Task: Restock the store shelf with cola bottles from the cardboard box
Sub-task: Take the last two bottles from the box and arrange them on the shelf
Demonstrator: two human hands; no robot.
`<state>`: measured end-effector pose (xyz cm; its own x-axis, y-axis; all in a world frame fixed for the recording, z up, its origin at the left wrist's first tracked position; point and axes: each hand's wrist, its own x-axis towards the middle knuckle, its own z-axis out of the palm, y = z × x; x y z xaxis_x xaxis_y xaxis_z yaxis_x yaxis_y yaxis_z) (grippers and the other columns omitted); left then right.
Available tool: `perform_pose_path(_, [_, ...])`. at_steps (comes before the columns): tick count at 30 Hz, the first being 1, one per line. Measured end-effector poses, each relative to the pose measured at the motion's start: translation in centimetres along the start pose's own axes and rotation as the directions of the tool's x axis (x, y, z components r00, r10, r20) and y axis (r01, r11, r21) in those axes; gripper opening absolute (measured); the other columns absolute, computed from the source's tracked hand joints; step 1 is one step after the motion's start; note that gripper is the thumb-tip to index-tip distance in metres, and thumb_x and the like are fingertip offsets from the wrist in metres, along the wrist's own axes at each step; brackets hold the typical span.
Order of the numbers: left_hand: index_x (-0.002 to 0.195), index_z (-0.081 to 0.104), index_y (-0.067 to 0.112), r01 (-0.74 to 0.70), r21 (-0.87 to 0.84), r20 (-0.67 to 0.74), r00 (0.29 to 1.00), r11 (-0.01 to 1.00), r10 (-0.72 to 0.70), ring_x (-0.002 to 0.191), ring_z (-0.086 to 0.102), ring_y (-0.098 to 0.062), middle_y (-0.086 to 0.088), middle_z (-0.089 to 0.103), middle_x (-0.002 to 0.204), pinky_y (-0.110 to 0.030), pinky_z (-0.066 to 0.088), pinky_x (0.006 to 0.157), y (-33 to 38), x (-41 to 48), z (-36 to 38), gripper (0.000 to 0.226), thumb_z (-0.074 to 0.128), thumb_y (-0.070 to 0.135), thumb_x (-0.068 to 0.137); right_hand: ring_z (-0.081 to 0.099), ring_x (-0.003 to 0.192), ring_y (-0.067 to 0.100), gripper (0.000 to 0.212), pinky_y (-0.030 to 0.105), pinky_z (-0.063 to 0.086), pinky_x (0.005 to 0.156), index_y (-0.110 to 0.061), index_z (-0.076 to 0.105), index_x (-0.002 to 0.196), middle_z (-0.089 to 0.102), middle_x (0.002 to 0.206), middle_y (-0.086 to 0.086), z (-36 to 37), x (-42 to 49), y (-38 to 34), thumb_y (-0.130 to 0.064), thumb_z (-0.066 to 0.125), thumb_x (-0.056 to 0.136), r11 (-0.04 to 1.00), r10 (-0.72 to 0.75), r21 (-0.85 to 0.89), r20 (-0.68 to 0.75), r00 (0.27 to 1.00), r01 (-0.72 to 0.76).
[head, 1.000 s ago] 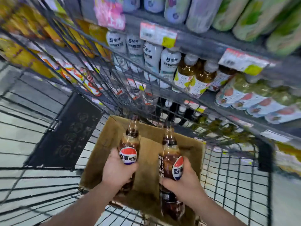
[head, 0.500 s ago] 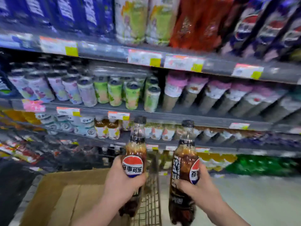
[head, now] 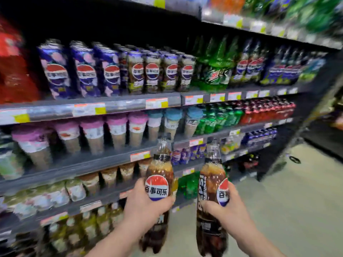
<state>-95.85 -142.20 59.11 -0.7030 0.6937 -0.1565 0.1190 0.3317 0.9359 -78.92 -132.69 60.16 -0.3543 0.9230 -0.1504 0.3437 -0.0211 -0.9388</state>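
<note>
My left hand (head: 143,206) grips a dark cola bottle (head: 161,175) with a black cap and a round red, white and blue logo, held upright. Beside it, my right hand (head: 227,210) grips a second cola bottle (head: 210,184) of the same kind, also upright. Both bottles are raised in front of the store shelf (head: 89,108). On the upper shelf stands a row of similar cola bottles (head: 152,73) with the same logo. The cardboard box is out of view.
Purple cola bottles (head: 83,71) and green soda bottles (head: 215,71) flank the cola row. Lower shelves hold cup drinks with pink and blue lids (head: 117,130), plus green and red bottles (head: 259,112). Pale floor (head: 289,201) stretches to the right along the aisle.
The view has swung up and to the right, away from the cart and box, onto higher shelves. Both hands keep their bottles, carried up in front of the shelves.
</note>
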Motion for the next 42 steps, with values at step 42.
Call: perform_pose_path(42, [0.113,0.055,0.028,-0.204,-0.004,-0.208,0.958,0.979,0.199,0.094,0.064,-0.019,0.002,0.069,0.101,-0.034,0.047,0.089,29.2,27.1,48.5,0.101,0.073,0.057,0.017,0.060,0.101,0.017,0.069,0.034,0.048,0.093,-0.026,0.041,0.117,0.062,0.111,-0.003,-42.4,56.9,-9.8,-0.032,0.082,0.062,0.873,-0.485,-0.056,-0.002,0.874,0.485])
